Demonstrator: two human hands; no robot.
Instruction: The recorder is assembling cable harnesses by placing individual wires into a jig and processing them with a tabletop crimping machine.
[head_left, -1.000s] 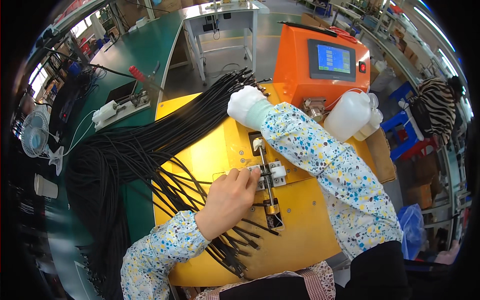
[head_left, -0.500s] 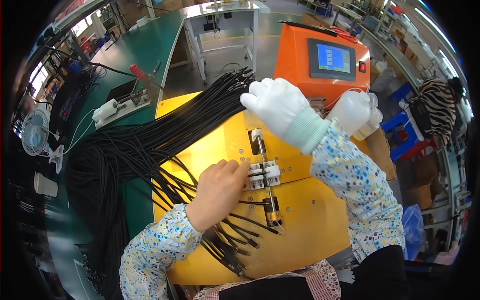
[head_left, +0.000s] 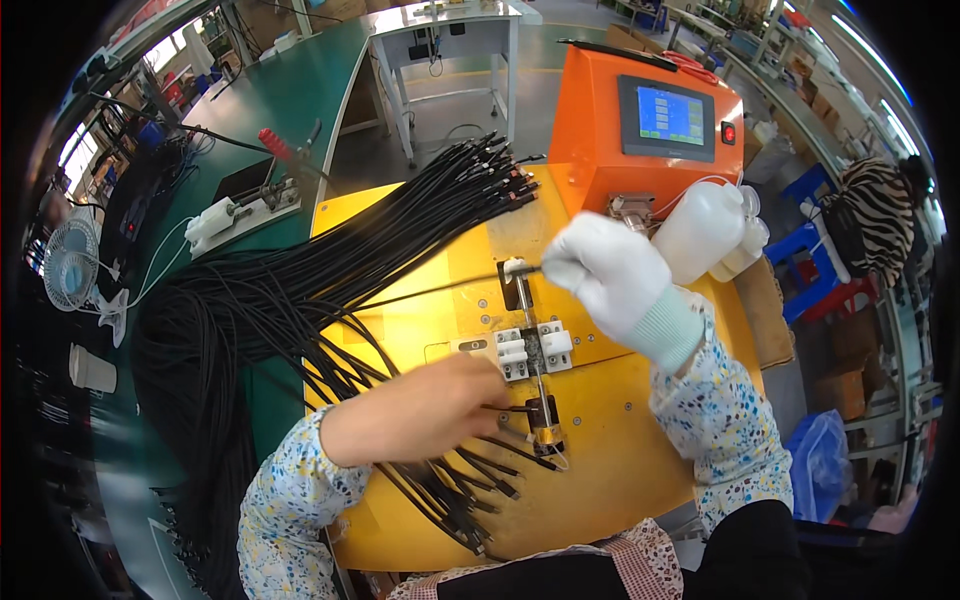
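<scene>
Since half a second ago the gloved right hand [head_left: 608,272] has come lower and closer to the metal rail, and the left hand [head_left: 430,408] has shifted a little to the right, toward the lower end of that rail.

Nearest, the bare left hand lies on the yellow plate [head_left: 610,470], its fingers closed together over the ends of some black cables [head_left: 470,500] — which of them it grips I cannot tell. Just to its right stands the small brass-coloured fitting [head_left: 546,432] at the low end of the fixture rail [head_left: 530,340]. Above it, two white clamp blocks [head_left: 532,350] sit on both sides of the rail.

A bit farther, the right hand in its white glove is pinched on one thin black cable [head_left: 420,292], holding its tip at the upper end of the rail; the cable runs to the left, toward the big bundle of black cables [head_left: 260,310] that spreads over the plate and the green counter [head_left: 290,100].

Behind the right hand stand white plastic bottles [head_left: 705,228] and the orange machine [head_left: 640,110] with a blue screen. Far left — a small white fan [head_left: 72,275] and a white cup [head_left: 92,370].
</scene>
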